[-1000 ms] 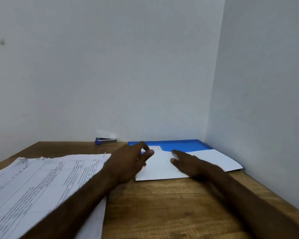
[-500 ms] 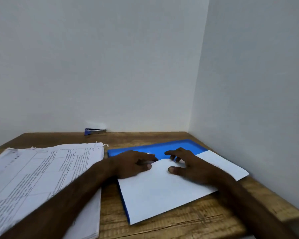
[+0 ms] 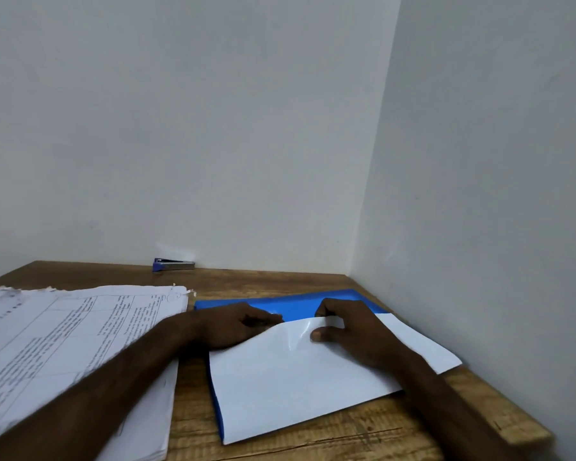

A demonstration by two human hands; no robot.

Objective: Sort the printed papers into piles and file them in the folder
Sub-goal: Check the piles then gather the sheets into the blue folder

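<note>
1. Folder [image 3: 293, 306], blue, lies flat on the right part of the wooden table [image 3: 346, 437], near the corner of the two walls [image 3: 180, 128]. A white sheet [image 3: 296, 387] covers most of it, so blue shows only at the far end and as a thin strip along the sheet's left edge.
2. Right fingers [image 3: 330, 306] are curled over the far edge of the white sheet with the thumb [image 3: 318, 335] pressed on top, pinching that edge. The edge is bent up off the folder.
3. Right hand [image 3: 356, 331] sits on the sheet's far right part, forearm running back across the sheet.
4. Left fingers [image 3: 266, 319] are bent and close together, tips at the lifted edge of the sheet on the blue surface. Cannot tell if they grip it.
5. Left hand [image 3: 226, 326] rests at the folder's left side, just beside the sheet.
6. Printed papers [image 3: 64, 334] are a thick stack on the left of the table, apart from the folder. The left forearm crosses over the stack's near corner.
7. Stapler [image 3: 173, 264], blue and metal, sits at the back against the wall, well apart from both hands.
</note>
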